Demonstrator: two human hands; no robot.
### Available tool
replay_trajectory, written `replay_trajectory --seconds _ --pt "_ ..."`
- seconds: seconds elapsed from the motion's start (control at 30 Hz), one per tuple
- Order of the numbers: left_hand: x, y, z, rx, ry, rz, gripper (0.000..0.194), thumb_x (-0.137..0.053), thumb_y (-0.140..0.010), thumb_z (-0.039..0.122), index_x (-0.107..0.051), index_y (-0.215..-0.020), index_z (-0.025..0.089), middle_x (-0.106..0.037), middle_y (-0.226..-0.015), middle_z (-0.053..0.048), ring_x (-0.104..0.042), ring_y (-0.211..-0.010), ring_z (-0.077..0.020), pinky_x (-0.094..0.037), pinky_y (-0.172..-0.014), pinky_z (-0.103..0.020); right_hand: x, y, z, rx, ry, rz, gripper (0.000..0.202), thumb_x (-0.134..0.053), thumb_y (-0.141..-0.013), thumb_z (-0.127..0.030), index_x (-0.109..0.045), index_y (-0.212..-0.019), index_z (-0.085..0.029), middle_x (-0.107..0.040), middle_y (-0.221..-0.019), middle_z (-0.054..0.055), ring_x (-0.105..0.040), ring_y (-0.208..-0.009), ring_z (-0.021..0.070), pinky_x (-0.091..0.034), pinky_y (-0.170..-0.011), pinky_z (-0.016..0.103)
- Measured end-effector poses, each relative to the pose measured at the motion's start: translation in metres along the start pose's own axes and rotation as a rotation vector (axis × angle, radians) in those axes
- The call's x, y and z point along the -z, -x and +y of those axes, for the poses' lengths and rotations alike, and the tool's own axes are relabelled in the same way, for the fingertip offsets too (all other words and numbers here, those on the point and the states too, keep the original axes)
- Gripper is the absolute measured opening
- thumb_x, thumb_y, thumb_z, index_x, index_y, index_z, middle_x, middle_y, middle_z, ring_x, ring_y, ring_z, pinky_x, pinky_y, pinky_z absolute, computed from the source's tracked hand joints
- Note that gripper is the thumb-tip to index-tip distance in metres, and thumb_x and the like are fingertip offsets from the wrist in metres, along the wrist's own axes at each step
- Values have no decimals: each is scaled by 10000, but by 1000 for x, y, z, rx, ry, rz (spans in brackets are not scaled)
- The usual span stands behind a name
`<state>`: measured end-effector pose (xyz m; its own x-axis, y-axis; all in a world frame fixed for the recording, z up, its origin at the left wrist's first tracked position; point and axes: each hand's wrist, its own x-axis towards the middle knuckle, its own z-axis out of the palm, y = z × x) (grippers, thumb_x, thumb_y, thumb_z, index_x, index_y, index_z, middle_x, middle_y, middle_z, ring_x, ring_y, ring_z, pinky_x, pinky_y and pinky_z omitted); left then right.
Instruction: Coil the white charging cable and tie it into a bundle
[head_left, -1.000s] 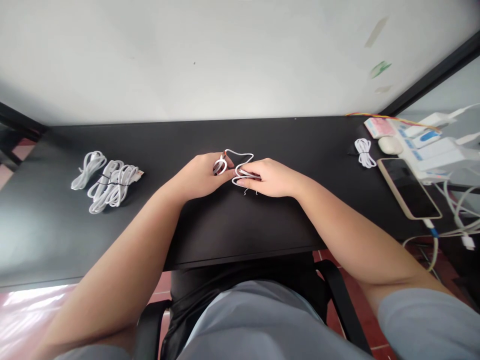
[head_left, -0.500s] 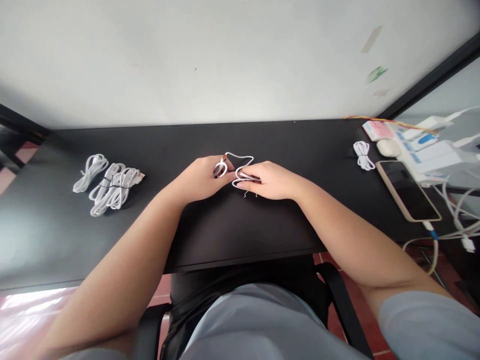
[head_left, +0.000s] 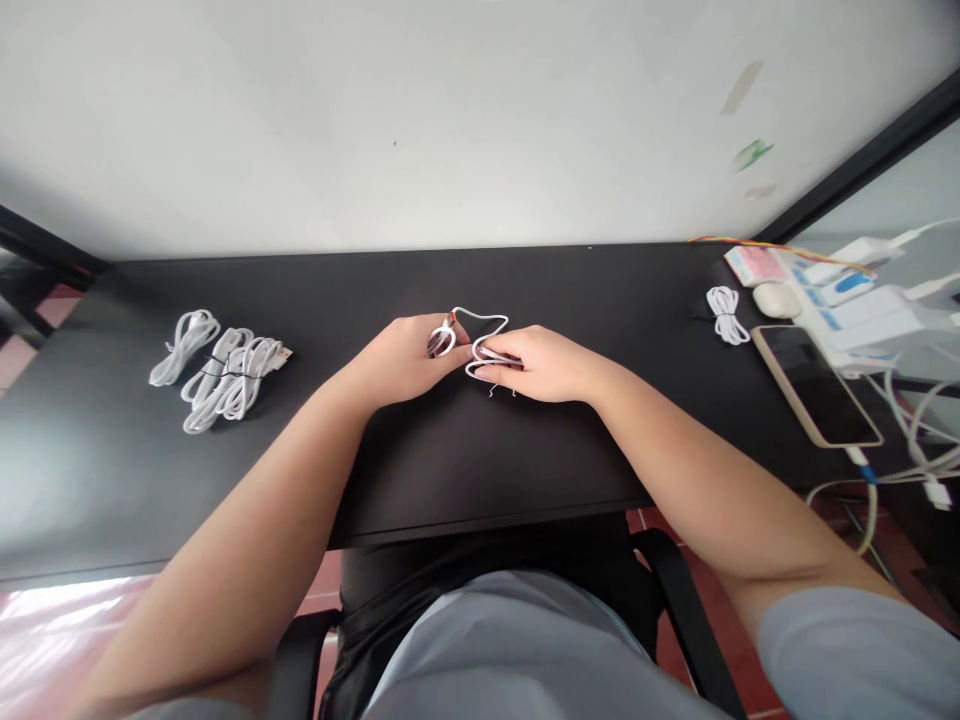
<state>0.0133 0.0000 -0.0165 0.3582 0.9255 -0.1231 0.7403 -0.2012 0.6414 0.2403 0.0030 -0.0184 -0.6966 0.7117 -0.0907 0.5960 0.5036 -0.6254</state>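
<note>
A thin white cable (head_left: 491, 317) runs between my two hands, a little above or on the dark desk; I cannot tell which. My left hand (head_left: 412, 358) is closed on one part of it, where a small white loop shows beside the fingers. My right hand (head_left: 541, 363) pinches several loose turns of the same cable between thumb and fingers. Two thin white ends stick out below the right fingers. The left fingertips are near the right hand's turns of cable; whether they touch is unclear.
Tied bundles of white cable (head_left: 234, 378) lie on the left of the desk (head_left: 480, 470). On the right are a smaller cable bundle (head_left: 726, 315), a phone (head_left: 817, 385) with a cord plugged in, a white rounded case (head_left: 777, 300) and a power strip (head_left: 832, 325) with chargers.
Hardly anything differs. The whole view has shifted very slightly, and both hands keep their grip on the cable in almost the same pose.
</note>
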Motion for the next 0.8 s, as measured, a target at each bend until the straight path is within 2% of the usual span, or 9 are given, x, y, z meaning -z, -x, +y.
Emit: replay_trajectory --seconds 0.8 --pt "-1 0 -2 -15 28 -1 467 -594 -851 670 -718 -986 241 -739 -911 22 -615 -763 -83 -417 -692 -199 -1 0 2 2 -14 3 358 -512 -993 -492 -516 -805 -188 -578 -751 -25 -434 -647 81 -285 -661 251"
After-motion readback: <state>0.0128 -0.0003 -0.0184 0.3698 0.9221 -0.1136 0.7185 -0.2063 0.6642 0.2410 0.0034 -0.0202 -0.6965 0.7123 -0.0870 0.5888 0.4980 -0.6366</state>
